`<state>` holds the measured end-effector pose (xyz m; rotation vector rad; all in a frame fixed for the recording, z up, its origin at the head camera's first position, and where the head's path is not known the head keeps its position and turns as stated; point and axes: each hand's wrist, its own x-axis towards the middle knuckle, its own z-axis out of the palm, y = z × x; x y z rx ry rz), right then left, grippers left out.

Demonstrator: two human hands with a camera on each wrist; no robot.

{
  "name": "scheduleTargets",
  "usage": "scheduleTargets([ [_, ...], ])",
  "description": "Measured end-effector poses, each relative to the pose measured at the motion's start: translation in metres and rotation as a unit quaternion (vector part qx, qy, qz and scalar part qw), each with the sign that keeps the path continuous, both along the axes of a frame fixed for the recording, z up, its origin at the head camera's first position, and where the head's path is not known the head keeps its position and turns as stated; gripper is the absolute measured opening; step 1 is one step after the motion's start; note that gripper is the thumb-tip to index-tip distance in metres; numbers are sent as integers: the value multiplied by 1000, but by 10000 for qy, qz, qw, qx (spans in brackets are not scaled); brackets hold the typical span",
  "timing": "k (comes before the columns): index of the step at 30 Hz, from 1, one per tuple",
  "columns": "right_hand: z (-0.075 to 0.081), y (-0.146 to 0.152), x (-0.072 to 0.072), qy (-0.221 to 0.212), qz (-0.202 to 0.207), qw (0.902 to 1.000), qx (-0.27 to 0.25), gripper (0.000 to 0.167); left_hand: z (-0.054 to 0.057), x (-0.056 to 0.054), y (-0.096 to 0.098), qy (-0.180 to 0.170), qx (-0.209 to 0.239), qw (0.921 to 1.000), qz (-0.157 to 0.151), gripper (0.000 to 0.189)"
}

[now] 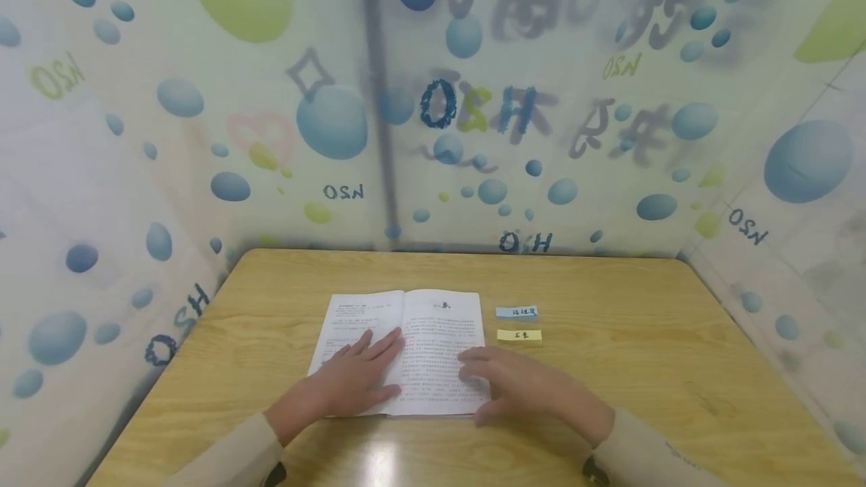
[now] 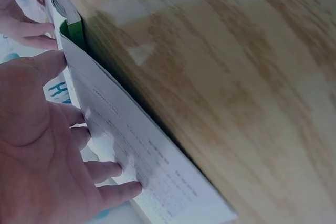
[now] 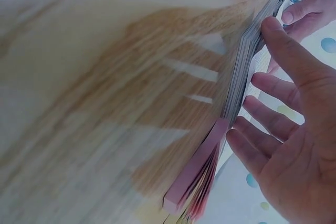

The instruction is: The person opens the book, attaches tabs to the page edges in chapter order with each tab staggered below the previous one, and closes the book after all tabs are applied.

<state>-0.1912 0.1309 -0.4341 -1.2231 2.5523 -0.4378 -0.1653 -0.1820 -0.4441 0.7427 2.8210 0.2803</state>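
Observation:
An open book (image 1: 443,352) lies on the wooden table in the head view, with printed text on both pages. My left hand (image 1: 358,378) rests on the left page with its fingers spread towards the centre fold. At the right page's outer edge, my right hand (image 1: 517,382) touches the book with loosely bent fingers and nothing in its grasp. The left wrist view shows the left fingers (image 2: 113,195) laid on the printed page. In the right wrist view, the right thumb and fingertips are along the thick stack of page edges (image 3: 244,61).
Right of the book lie a blue paper strip (image 1: 516,312) and a yellow paper strip (image 1: 519,335), both handwritten. The right wrist view has a pink strip (image 3: 197,166) with fanned coloured sheets beside the book. Bubble-patterned curtains (image 1: 473,194) border the table (image 1: 643,367).

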Motion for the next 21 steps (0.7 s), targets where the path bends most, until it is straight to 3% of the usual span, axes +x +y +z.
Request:
scheduleTargets([
  [11, 2, -1, 1, 7, 87, 10000, 13, 51, 5, 7, 3, -32, 120, 9999, 90, 69],
  [21, 3, 0, 3, 339, 158, 9993, 46, 40, 5, 17, 10, 366, 325, 9988, -33, 69],
])
